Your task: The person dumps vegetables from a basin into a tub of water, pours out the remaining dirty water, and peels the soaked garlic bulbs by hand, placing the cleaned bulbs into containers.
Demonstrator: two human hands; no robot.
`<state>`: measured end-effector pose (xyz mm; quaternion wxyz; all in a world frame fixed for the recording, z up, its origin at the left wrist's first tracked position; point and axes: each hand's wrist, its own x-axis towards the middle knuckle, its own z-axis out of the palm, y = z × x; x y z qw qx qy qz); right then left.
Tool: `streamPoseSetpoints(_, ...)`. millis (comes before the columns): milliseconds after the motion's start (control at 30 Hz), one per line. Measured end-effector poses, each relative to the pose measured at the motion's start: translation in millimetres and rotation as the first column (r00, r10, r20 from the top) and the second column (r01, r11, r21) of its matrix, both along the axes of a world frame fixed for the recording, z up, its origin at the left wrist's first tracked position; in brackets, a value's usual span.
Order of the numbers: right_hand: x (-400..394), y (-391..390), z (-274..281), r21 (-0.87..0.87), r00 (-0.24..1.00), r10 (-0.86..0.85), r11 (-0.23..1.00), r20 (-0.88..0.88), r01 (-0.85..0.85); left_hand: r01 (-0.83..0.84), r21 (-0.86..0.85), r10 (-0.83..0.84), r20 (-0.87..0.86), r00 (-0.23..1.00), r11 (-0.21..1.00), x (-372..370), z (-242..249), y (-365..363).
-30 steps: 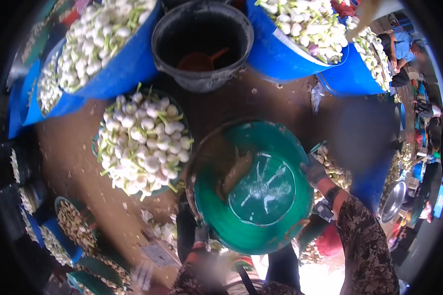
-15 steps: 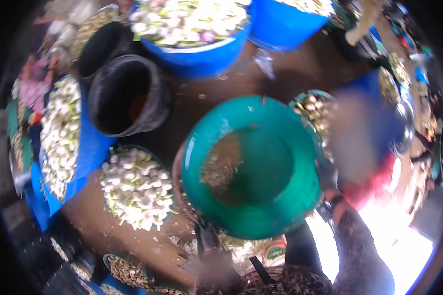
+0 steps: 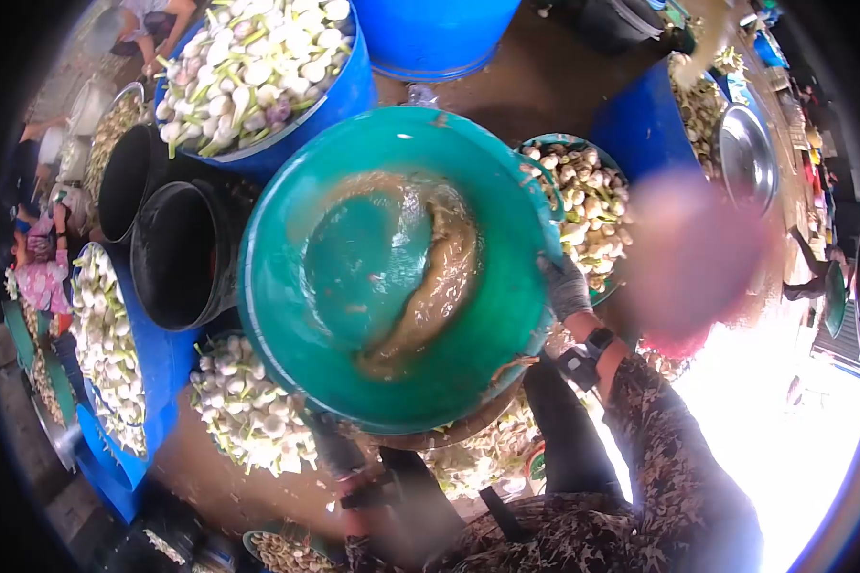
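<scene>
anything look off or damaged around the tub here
The round green plastic tub holds murky brown water in a muddy-looking curved band. Its rim also looks ragged and brownish below the grey-gloved right hand; I can't tell damage from stuck debris.

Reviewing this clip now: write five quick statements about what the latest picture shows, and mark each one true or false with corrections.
1. The right hand is at the rim of the green basin. True.
2. The green basin is heaped with garlic. False: brown, murky liquid lies in it.
3. A dark band circles the right wrist. True.
4. The black buckets stand on the right side of the picture. False: the black buckets are on the left.
5. The blue drum near the top, left of centre, holds garlic. True.
</scene>
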<state>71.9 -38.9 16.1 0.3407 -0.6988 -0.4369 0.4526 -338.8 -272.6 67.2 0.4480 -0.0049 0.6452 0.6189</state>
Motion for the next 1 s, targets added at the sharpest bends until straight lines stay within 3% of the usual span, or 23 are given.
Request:
streamPoseSetpoints(33,47.3,1.8,-29.2,0.022,0.975,-0.095,0.995,-0.201,0.101,-0.077,-0.135,0.089,0.085,0.992,0.988,28.7,17.9,24.9)
streamPoseSetpoints(67,77.9,6.8,-50.2,0.017,0.901,-0.173,0.98,-0.397,0.196,0.093,-0.014,-0.094,-0.168,0.981,0.996,35.1,-32.8,4.4)
streamPoseSetpoints(100,64.3,20.7,-6.1,-0.092,0.994,-0.113,0.989,-0.003,0.112,0.058,-0.116,-0.073,-0.13,0.989,0.992,42.7,-30.4,20.4)
streamPoseSetpoints(133,40.0,36.0,48.8,-0.22,0.926,0.016,0.973,0.377,0.073,0.027,-0.217,-0.049,-0.096,0.994,0.976,49.4,-27.5,46.8)
streamPoseSetpoints(167,43.6,40.6,36.3,-0.118,0.932,0.021,0.993,0.361,0.024,0.013,-0.22,-0.035,-0.098,0.995,0.975,40.7,-42.3,57.4)
streamPoseSetpoints(233,29.3,47.9,53.1,-0.116,0.939,0.115,0.99,0.325,-0.081,0.109,0.075,-0.105,-0.052,0.993,0.991,6.3,-77.9,66.4)
streamPoseSetpoints(333,-5.9,46.2,127.0,-0.118,0.848,0.181,0.983,0.497,-0.141,0.06,-0.029,-0.054,0.169,0.984,0.998,30.3,5.0,90.1)
streamPoseSetpoints(367,20.8,37.8,106.6,0.047,0.903,0.144,0.983,0.405,-0.177,0.025,0.239,-0.093,0.28,0.955,0.971,23.5,-54.1,58.1)
streamPoseSetpoints(400,37.2,33.7,111.4,0.182,0.866,0.155,0.946,0.475,-0.269,0.003,-0.055,0.018,0.383,0.924,0.999,30.1,-130.2,19.8)
streamPoseSetpoints(433,30.3,30.1,148.3,0.201,0.876,0.108,0.953,0.47,-0.226,0.067,-0.277,0.038,0.358,0.933,0.958,52.9,-95.4,37.1)
streamPoseSetpoints(467,37.3,32.8,166.5,0.215,0.856,0.118,0.942,0.504,-0.257,0.078,-0.184,-0.002,0.381,0.924,0.98,69.5,-83.0,48.1)
streamPoseSetpoints(500,43.5,39.5,176.0,0.198,0.852,0.09,0.955,0.515,-0.221,0.301,-0.156,-0.278,0.15,0.949,0.941,80.1,-73.7,56.7)
streamPoseSetpoints(533,48.1,46.2,184.6,0.176,0.846,0.063,0.967,0.529,-0.182,0.503,-0.186,-0.525,-0.09,0.847,0.844,88.8,-66.2,66.4)
streamPoseSetpoints(567,49.5,56.6,193.2,0.178,0.836,0.065,0.965,0.545,-0.191,0.329,-0.095,-0.295,0.265,0.918,0.94,94.1,-68.7,89.1)
streamPoseSetpoints(600,48.2,71.9,200.5,0.159,0.762,0.075,0.96,0.643,-0.229,0.118,-0.08,-0.048,0.594,0.803,0.99,97.3,-71.1,117.4)
streamPoseSetpoints(667,41.5,103.0,208.5,0.176,0.637,0.046,0.943,0.769,-0.281,0.131,-0.222,-0.001,0.505,0.863,0.966,101.4,-43.4,155.4)
streamPoseSetpoints(733,17.4,136.0,227.1,0.138,0.59,0.094,0.931,0.802,-0.337,0.087,-0.003,-0.079,0.407,0.91,0.996,98.8,-133.6,152.9)
streamPoseSetpoints(767,-4.0,150.7,251.8,0.055,0.578,0.181,0.929,0.796,-0.367,0.125,-0.082,-0.08,0.418,0.905,0.989,94.5,-120.2,158.1)
streamPoseSetpoints(833,-44.8,176.8,280.2,0.091,0.762,0.261,0.918,0.593,-0.386,0.157,-0.159,-0.056,0.505,0.861,0.975,92.8,-99.1,165.6)
streamPoseSetpoints(867,-57.0,197.8,291.5,0.002,0.706,0.366,0.887,0.606,-0.462,0.158,-0.137,-0.066,0.514,0.855,0.978,93.7,-128.2,158.5)
streamPoseSetpoints(933,-86.5,235.1,305.9,-0.074,0.642,0.464,0.841,0.61,-0.536,0.118,-0.13,0.004,0.687,0.726,0.984,107.8,-104.2,166.6)
streamPoseSetpoints(967,-102.3,250.0,309.2,-0.191,0.499,0.539,0.786,0.679,-0.588,0.313,-0.279,-0.073,0.629,0.774,0.908,113.3,-84.6,171.2)
streamPoseSetpoints(1000,-107.1,259.3,311.1,-0.313,0.342,0.601,0.725,0.722,-0.614,0.229,0.043,-0.15,0.866,0.477,0.972,117.5,-108.2,168.2)
